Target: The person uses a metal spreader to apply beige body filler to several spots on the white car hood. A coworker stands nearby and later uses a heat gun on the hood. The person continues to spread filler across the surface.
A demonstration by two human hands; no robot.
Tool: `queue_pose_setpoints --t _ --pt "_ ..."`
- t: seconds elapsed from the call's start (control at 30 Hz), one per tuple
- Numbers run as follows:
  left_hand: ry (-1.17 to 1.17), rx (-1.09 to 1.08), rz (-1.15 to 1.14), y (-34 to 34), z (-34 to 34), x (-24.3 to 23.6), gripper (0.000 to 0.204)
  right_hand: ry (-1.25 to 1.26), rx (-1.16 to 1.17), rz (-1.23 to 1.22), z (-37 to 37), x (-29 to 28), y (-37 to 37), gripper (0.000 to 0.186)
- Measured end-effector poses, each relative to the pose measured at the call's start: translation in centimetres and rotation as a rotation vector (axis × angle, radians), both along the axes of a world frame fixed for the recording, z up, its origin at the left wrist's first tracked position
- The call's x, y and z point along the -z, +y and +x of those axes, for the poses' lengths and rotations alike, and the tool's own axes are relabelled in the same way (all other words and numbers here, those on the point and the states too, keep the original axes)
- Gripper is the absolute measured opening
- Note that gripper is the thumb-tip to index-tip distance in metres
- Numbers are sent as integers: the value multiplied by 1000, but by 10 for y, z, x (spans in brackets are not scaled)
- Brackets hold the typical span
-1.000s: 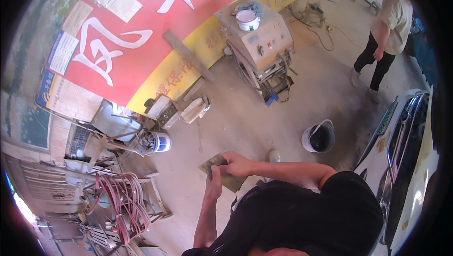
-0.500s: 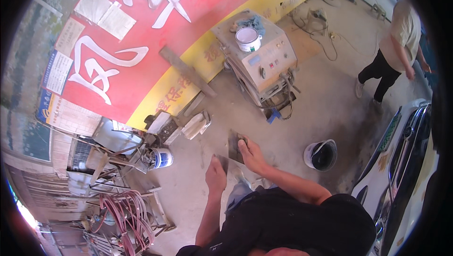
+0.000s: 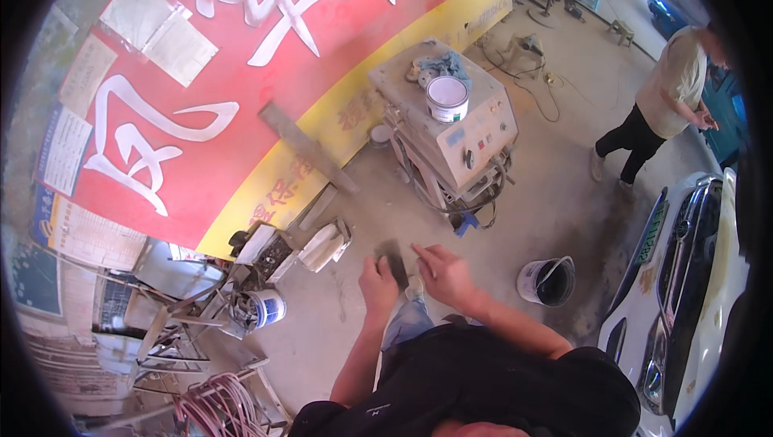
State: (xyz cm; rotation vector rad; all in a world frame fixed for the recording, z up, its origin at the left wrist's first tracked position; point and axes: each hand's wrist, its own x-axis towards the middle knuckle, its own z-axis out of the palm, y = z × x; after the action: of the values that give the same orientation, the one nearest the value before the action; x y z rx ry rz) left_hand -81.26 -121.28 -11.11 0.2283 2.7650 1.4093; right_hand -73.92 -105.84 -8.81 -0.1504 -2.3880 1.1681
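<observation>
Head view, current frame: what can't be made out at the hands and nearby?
All in the head view:
Dark sheet: surface blurred, part covered by the left hand.
Right hand: palm hidden by its own back.
Bucket: contents too dark to tell.
Car: cut off by the picture's dark rim.

In our left hand is a sheet; ahead stands a machine with a tub on top. We have a bucket, then a car, on our right and a hose coil on our left.
</observation>
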Motion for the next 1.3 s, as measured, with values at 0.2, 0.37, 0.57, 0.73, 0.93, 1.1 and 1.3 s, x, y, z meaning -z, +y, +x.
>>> queue_pose_setpoints --t 0.2,0.37,0.57,0.73,0.93,1.1,1.3 --pt "7 252 50 -16 -27 15 17 -222 119 91 -52 52 -11 35" --pt "-24 367 93 -27 -48 32 19 21 -48 183 -72 11 -37 32" --pt "-274 365 184 -35 -89 36 22 -304 288 275 -76 37 -22 37" --pt "-912 102 660 -34 -93 79 34 -238 147 401 -93 24 -60 50" --pt "-754 260 631 -23 -94 66 51 -316 171 409 -85 24 -63 59" --pt "-705 246 646 -8 -97 47 52 -215 589 195 -80 -9 -60 56" --pt "-684 394 563 21 -78 6 55 -475 458 -934 -22 29 -34 36"
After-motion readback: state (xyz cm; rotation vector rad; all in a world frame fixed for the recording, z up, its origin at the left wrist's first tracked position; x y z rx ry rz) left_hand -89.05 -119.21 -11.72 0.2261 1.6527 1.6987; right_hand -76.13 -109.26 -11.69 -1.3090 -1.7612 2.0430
